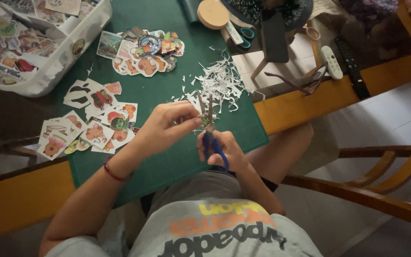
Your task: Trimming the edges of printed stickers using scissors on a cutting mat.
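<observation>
Closest in, the right hand point(222, 150) has its fingers through the blue handles of the scissors point(209, 128), closed tight on them, blades pointing up and a little apart. The left hand point(167, 126) pinches a small sticker piece point(204, 121) at the blades, fingers pressed together on it. Both hands hover over the near edge of the green cutting mat point(177, 162), where bare mat leaves room to move. To the left lie cut stickers point(96, 126). Further off sit white paper scraps point(220, 83), near the mat's right edge, and another sticker pile point(143, 52). A white plastic box point(63, 57) of stickers sits at the far left of the worktop point(20, 195).
</observation>
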